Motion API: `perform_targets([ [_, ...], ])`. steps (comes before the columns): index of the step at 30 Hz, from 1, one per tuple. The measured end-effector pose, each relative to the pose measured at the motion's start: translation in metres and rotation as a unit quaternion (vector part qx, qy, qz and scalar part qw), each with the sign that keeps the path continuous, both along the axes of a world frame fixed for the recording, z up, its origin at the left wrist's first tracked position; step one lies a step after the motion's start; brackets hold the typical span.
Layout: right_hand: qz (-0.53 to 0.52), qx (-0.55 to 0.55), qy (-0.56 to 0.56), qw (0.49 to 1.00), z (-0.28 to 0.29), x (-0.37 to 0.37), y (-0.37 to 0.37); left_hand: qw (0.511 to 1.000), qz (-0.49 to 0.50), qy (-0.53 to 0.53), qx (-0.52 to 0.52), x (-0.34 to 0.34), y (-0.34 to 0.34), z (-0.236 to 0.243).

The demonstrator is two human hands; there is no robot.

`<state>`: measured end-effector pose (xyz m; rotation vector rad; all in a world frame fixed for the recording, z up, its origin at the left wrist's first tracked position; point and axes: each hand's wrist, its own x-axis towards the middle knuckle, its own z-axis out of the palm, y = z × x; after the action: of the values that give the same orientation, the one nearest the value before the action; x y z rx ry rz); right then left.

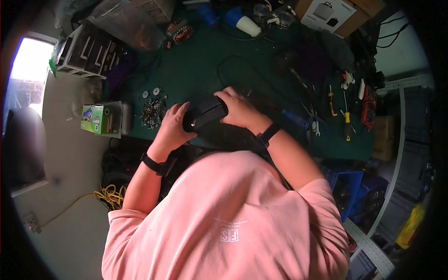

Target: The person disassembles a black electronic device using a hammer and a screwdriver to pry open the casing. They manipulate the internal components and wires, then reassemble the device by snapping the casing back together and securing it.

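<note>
Between my two hands is a black, boxy object point(207, 115) with rounded ends and a groove along its top; its exact kind does not show. My left hand point(173, 127) closes on its left end, thumb low and fingers on the far side. On its right end, my right hand point(239, 111) grips with curled fingers. The object is tilted, its right end farther from me, over the near part of the green work surface point(196, 60). Just left of my left hand lies a pile of screws point(153, 114), with metal washers point(151, 93) beyond it.
At right lie a yellow-handled screwdriver point(346, 123), pliers point(311, 112) and a red multimeter-like device point(368, 109). A green box point(97, 119) and a drawer unit point(88, 51) stand at left. Far back are copper-wound coils point(179, 31), a blue-and-white plug point(242, 22) and a cardboard box point(359, 23).
</note>
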<state>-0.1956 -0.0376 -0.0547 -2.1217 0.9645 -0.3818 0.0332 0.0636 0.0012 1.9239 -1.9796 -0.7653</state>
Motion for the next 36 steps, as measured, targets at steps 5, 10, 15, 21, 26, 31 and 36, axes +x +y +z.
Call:
perform_targets([
  [5, 0.006, -0.109, -0.083, 0.991, -0.003, 0.004, -0.004, 0.999, 0.004, 0.009, -0.031, -0.007, 0.001, -0.028],
  [10, 0.024, -0.238, -0.081, 0.968, 0.082, 0.003, 0.008, 0.982, 0.001, 0.125, -0.14, -0.005, 0.008, -0.031],
  [15, 0.065, -0.308, 0.038, 0.948, 0.119, 0.003, 0.016, 0.98, 0.008, 0.158, -0.116, -0.018, 0.001, -0.039],
  [21, 0.071, -0.366, 0.085, 0.924, 0.1, 0.017, 0.022, 0.992, -0.039, 0.124, 0.0, 0.017, 0.004, -0.035],
  [26, 0.101, -0.216, -0.034, 0.97, 0.105, 0.031, 0.024, 0.959, -0.013, 0.283, -0.022, -0.001, 0.004, 0.02],
  [31, 0.082, -0.206, -0.107, 0.969, 0.097, 0.012, 0.017, 0.961, -0.019, 0.264, -0.079, -0.021, -0.013, 0.015],
  [36, -0.09, -0.166, -0.193, 0.963, 0.086, -0.024, 0.012, 0.952, -0.033, 0.291, -0.084, -0.027, -0.017, 0.013],
])
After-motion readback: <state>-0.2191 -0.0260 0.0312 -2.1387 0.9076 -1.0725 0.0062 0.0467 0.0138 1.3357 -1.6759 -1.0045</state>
